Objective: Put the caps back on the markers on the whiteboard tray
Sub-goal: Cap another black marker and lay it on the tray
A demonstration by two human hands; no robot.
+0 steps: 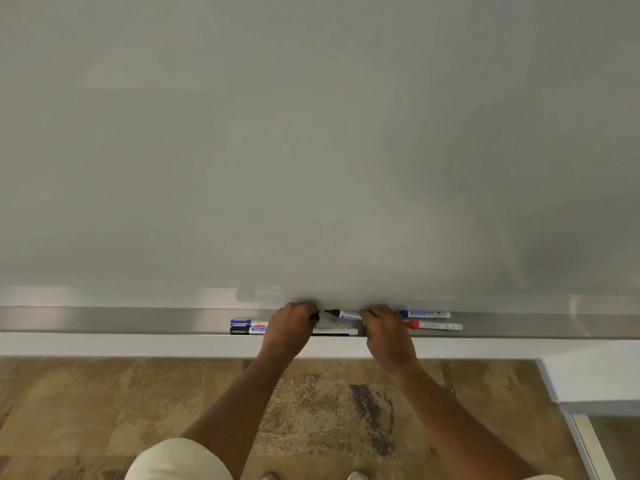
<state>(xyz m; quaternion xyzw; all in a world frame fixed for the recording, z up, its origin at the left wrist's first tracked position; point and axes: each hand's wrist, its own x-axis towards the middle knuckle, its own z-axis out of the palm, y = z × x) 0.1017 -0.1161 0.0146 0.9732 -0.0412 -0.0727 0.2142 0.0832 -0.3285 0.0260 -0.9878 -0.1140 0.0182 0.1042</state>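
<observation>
Two hands over the tray [138, 320]: right hand [382, 327] clamps an uncapped black marker [341, 313] against the tray's back edge, left hand [292, 322] pinches its black cap [316, 317] just beside the tip.

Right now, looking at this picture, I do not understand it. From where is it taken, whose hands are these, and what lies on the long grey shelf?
There is no machine here. The one picture comes from a camera worn on a person's head, looking forward and down at a whiteboard.

The grey shelf is the whiteboard tray. On it lie a blue-capped marker and a black-capped marker on the left, and a blue-ended marker and a red-ended marker on the right.

The right hand holds an uncapped black marker, tip pointing left. The left hand is closed beside that tip, probably on its cap, though the fingers hide it.
</observation>
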